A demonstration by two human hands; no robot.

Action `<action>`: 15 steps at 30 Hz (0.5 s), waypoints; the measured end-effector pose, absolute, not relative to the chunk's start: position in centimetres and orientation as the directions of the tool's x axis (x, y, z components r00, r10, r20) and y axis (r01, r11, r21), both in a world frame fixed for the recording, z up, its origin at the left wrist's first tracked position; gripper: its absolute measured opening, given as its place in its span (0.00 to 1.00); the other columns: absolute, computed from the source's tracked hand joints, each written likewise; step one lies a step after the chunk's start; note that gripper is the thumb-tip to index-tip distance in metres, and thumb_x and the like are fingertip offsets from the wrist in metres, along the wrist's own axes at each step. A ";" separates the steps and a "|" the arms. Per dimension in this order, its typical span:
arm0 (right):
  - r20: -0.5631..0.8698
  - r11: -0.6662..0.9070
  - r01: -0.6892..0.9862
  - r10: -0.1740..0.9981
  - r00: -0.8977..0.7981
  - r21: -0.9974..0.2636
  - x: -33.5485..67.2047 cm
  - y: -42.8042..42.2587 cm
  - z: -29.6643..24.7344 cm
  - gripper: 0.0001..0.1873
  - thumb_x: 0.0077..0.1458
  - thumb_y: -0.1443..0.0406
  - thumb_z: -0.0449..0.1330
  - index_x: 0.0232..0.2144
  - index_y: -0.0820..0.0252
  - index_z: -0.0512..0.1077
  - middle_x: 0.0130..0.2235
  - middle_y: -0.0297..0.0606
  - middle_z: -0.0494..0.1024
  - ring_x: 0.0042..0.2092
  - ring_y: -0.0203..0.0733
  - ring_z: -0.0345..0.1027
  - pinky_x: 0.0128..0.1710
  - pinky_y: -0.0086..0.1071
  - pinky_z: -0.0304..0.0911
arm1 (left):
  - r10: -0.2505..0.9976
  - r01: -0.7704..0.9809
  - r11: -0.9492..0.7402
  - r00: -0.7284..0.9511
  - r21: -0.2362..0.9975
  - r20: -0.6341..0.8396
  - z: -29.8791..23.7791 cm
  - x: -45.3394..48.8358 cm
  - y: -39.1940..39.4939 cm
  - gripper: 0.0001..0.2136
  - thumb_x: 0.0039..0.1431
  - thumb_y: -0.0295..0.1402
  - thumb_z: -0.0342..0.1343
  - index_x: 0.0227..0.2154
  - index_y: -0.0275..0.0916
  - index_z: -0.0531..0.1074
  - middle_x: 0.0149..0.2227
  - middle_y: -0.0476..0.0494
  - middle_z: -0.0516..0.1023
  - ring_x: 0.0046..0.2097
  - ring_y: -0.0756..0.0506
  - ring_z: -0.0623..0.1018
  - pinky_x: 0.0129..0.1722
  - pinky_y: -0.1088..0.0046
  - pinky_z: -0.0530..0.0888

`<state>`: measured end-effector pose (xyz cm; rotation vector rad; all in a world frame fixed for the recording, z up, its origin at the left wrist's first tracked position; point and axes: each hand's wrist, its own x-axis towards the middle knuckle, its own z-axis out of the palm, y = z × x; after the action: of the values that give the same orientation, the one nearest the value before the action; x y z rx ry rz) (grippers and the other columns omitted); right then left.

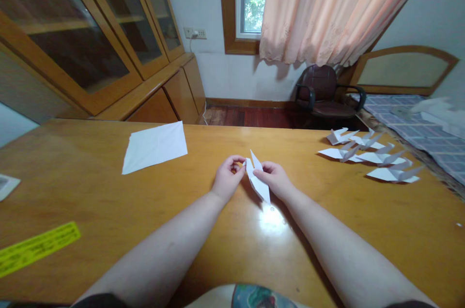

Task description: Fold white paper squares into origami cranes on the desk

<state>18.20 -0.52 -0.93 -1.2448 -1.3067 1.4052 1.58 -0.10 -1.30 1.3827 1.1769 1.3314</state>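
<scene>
A folded white paper crane (258, 186), long and pointed at both ends, is held just above the middle of the table. Its upper end splits into two narrow points. My right hand (275, 178) grips its right side, thumb on top and fingers behind. At the upper left point, my left hand (229, 176) pinches the paper tip between thumb and forefinger. Several finished white paper cranes (381, 157) stand grouped at the table's right side. A flat sheet of white paper (155, 147) lies to the left of my hands.
The wooden table (203, 230) spans the foreground. A yellow printed strip (39, 249) lies at its left, below a pale object (7, 186) cut by the frame. Beyond the table are a glass-fronted cabinet (152, 71), an office chair (321, 90) and a bed (417, 129).
</scene>
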 end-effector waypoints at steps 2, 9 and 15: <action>-0.131 -0.123 0.057 0.976 -0.172 -0.991 18.2 -0.5 -1.0 0.19 0.40 0.52 0.66 0.28 0.62 0.74 0.26 0.35 0.76 0.28 0.38 0.68 0.27 0.30 0.62 | 0.982 0.062 -0.185 -0.025 0.981 0.187 -1.3 1.5 -0.1 0.09 0.53 0.35 0.59 0.35 0.37 0.73 0.31 0.49 0.74 0.29 0.53 0.69 0.31 0.77 0.68; -0.140 -0.137 0.029 0.972 -0.187 -0.990 18.2 -0.5 -1.0 0.18 0.39 0.52 0.67 0.27 0.61 0.73 0.26 0.35 0.76 0.27 0.37 0.67 0.27 0.30 0.61 | 0.979 0.077 -0.202 -0.006 0.976 0.203 -1.3 1.5 -0.2 0.09 0.53 0.34 0.58 0.36 0.38 0.72 0.29 0.50 0.73 0.29 0.53 0.69 0.31 0.77 0.68; -0.163 -0.183 -0.063 0.958 -0.236 -0.981 17.9 -0.7 -1.1 0.17 0.38 0.54 0.68 0.25 0.60 0.71 0.25 0.33 0.75 0.26 0.36 0.66 0.27 0.30 0.61 | 0.980 0.159 -0.185 -0.046 0.970 0.194 -1.1 1.3 -0.2 0.07 0.53 0.35 0.58 0.33 0.37 0.74 0.30 0.48 0.75 0.29 0.52 0.71 0.31 0.76 0.68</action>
<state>17.91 -0.68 -1.08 -1.1541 -1.2253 1.5509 1.27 -0.15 -1.14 1.4380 1.2731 1.3200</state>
